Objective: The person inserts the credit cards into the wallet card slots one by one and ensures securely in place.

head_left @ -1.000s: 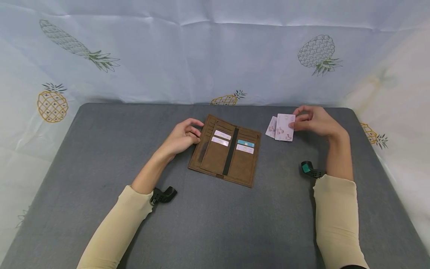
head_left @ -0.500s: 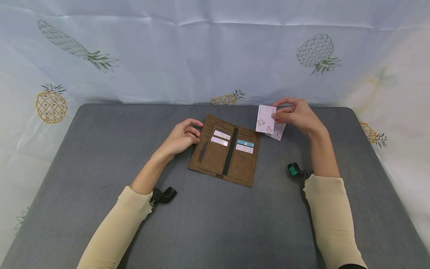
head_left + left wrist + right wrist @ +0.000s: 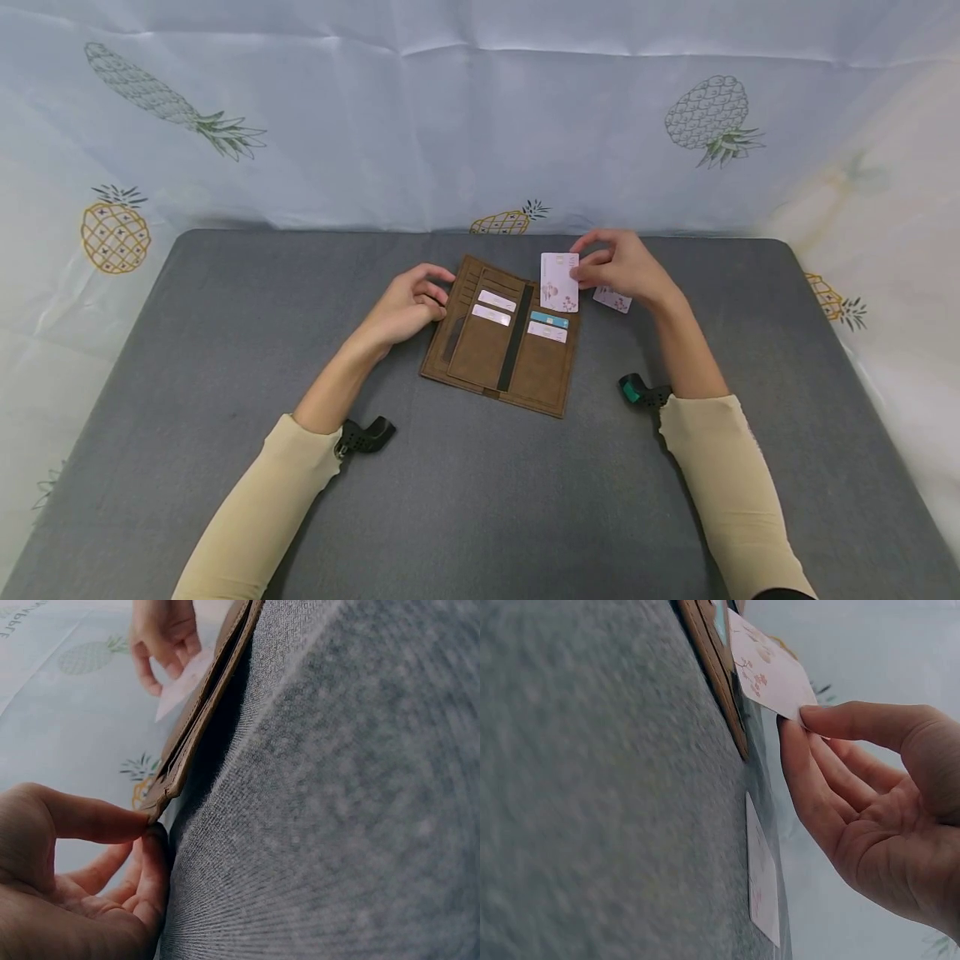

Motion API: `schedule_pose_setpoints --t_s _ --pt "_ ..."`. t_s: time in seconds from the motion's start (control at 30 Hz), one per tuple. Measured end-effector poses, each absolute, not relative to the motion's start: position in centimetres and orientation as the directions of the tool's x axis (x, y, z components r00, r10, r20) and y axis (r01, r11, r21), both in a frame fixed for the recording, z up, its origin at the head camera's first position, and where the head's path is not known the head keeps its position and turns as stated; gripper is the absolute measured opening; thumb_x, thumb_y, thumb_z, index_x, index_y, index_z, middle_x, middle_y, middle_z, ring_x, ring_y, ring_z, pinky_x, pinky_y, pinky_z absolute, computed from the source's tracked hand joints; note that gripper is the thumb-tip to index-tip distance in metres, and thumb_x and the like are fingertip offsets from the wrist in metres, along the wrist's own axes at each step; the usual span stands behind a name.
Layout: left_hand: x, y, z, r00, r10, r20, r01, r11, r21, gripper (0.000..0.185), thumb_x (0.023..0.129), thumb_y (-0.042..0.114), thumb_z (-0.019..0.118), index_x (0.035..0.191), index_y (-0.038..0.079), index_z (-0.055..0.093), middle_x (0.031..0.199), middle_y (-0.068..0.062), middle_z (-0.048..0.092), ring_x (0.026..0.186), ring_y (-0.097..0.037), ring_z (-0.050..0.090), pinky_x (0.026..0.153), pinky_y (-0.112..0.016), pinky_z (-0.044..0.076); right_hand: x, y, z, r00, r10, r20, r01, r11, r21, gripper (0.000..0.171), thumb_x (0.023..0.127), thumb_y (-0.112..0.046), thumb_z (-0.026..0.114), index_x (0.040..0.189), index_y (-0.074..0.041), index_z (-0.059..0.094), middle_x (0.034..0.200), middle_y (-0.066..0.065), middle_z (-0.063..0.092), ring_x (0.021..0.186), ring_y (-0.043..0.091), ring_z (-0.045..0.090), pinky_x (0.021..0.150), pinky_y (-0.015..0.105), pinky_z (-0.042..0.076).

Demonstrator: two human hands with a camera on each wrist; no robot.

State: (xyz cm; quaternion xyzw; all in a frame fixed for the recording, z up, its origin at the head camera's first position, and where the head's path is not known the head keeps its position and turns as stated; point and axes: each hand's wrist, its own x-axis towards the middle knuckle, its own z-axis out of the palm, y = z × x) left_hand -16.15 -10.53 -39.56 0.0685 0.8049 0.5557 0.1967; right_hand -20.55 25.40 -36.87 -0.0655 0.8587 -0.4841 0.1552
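A brown wallet (image 3: pixel 480 359) lies spread flat on the table, with several cards in its slots: two pale pink ones on the left half, a blue card (image 3: pixel 549 319) and a pink one on the right half. My left hand (image 3: pixel 408 307) pinches the wallet's left edge between thumb and fingers, plain in the left wrist view. Between thumb and forefinger, my right hand (image 3: pixel 624 268) holds a pink floral card (image 3: pixel 558 283) above the wallet's upper right part. Another pink card (image 3: pixel 762 877) lies on the table to the right of the wallet, partly hidden by that hand in the head view.
The grey table (image 3: pixel 480 500) ends at the back against a white curtain (image 3: pixel 337 133) printed with pineapples. Dark wrist mounts (image 3: pixel 366 435) stick out from both sleeves, low over the tabletop.
My right hand has carried the pink card leftward from beside the wallet to over its upper right part, passing over the card left lying there. The left hand has kept still.
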Motion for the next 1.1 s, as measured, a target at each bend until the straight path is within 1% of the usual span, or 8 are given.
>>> schedule_pose_setpoints --t_s 0.1,0.3,0.47,0.57,0.67,0.8,0.9,1.1 --pt "-16.15 -10.60 -39.61 -0.913 0.329 -0.239 -0.109 0.368 0.923 0.049 0.100 -0.003 0.060 0.146 0.011 0.058 0.110 -0.010 0.063 0.092 -0.025 0.064 0.087 -0.037 0.051 -20.54 24.97 -36.92 -0.937 -0.274 -0.214 0.045 0.514 -0.857 0.034 0.103 -0.005 0.071 0.134 0.004 0.061 0.099 0.012 0.083 0.080 0.010 0.079 0.082 0.030 0.067" --pt "-16.14 -10.51 -39.54 -0.914 0.332 -0.234 -0.104 0.365 0.925 0.049 0.100 -0.003 0.060 0.147 0.011 0.058 0.110 -0.011 0.063 0.092 -0.026 0.063 0.088 -0.037 0.051 -20.50 24.84 -36.84 -0.913 -0.288 -0.288 0.101 0.525 -0.845 0.037 0.103 -0.003 0.070 0.134 0.008 0.055 0.085 0.004 0.078 0.074 0.011 0.078 0.076 0.029 0.067" --pt "-16.12 -10.47 -39.53 -0.912 0.334 -0.238 -0.107 0.366 0.924 0.049 0.100 -0.003 0.060 0.147 0.011 0.058 0.109 -0.010 0.063 0.091 -0.025 0.063 0.087 -0.036 0.051 -20.63 24.80 -36.94 -0.900 -0.297 -0.320 0.116 0.545 -0.831 0.036 0.101 -0.002 0.071 0.131 0.009 0.053 0.082 0.003 0.072 0.073 0.013 0.077 0.075 0.030 0.067" --pt "-16.12 -10.48 -39.50 -0.912 0.332 -0.241 -0.109 0.369 0.923 0.049 0.100 -0.003 0.060 0.147 0.011 0.057 0.109 -0.009 0.063 0.091 -0.024 0.063 0.087 -0.036 0.051 -20.74 24.93 -37.10 -0.897 -0.312 -0.312 0.092 0.560 -0.823 0.033 0.101 -0.002 0.072 0.127 0.007 0.055 0.081 0.005 0.072 0.075 0.013 0.078 0.076 0.030 0.067" --pt "-16.12 -10.56 -39.48 -0.912 0.331 -0.241 -0.108 0.374 0.921 0.049 0.100 -0.003 0.059 0.147 0.011 0.057 0.110 -0.011 0.063 0.092 -0.025 0.064 0.088 -0.037 0.051 -20.69 25.08 -37.16 -0.894 -0.340 -0.293 0.034 0.601 -0.799 0.029 0.099 -0.005 0.075 0.121 0.005 0.060 0.085 0.006 0.074 0.079 0.014 0.076 0.078 0.030 0.064" --pt "-16.17 -10.62 -39.47 -0.910 0.336 -0.241 -0.107 0.370 0.923 0.049 0.101 -0.004 0.059 0.148 0.010 0.057 0.111 -0.013 0.063 0.094 -0.028 0.065 0.090 -0.038 0.051 -20.50 25.19 -37.13 -0.887 -0.371 -0.275 -0.045 0.662 -0.748 0.023 0.098 -0.010 0.077 0.115 0.001 0.068 0.097 0.011 0.076 0.086 0.017 0.070 0.079 0.031 0.055" --pt "-16.18 -10.59 -39.46 -0.910 0.338 -0.242 -0.108 0.370 0.923 0.049 0.100 -0.004 0.059 0.148 0.010 0.057 0.111 -0.013 0.063 0.094 -0.027 0.064 0.090 -0.038 0.052 -20.35 25.11 -36.98 -0.872 -0.400 -0.282 -0.078 0.682 -0.727 0.017 0.099 -0.011 0.076 0.111 0.001 0.072 0.103 0.015 0.078 0.090 0.019 0.068 0.079 0.030 0.052" --pt "-16.14 -10.54 -39.47 -0.910 0.336 -0.244 -0.111 0.369 0.923 0.050 0.100 -0.004 0.059 0.147 0.011 0.057 0.110 -0.010 0.062 0.093 -0.025 0.064 0.089 -0.037 0.052 -20.09 24.95 -36.61 -0.838 -0.457 -0.297 -0.122 0.688 -0.715 0.009 0.100 -0.009 0.076 0.104 -0.001 0.076 0.102 0.015 0.080 0.089 0.018 0.070 0.076 0.029 0.052"
